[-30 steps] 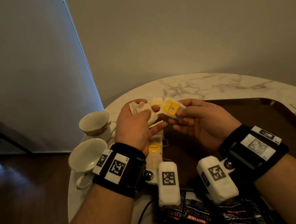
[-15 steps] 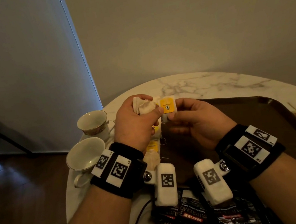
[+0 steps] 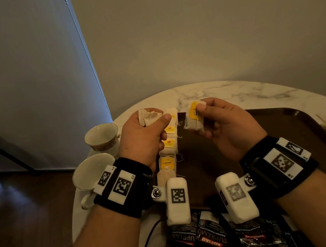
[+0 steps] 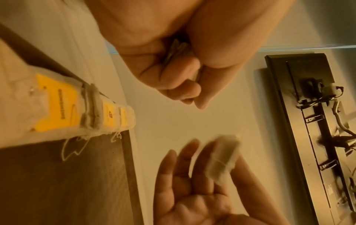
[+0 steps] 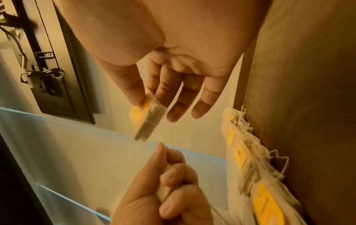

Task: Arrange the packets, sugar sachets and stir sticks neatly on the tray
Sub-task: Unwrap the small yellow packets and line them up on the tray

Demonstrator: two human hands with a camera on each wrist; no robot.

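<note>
Left hand (image 3: 142,134) grips a bunch of tea bags (image 3: 149,118) as stock while right hand (image 3: 228,126) pinches one tea bag (image 3: 195,117) above the tray (image 3: 296,116), evidently to extend the row (image 3: 168,143) along its left edge.

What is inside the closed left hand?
The left hand grips a bunch of pale tea bags; their tops stick out above the fist. The fingers cover the rest, so how many it holds cannot be counted.
</note>
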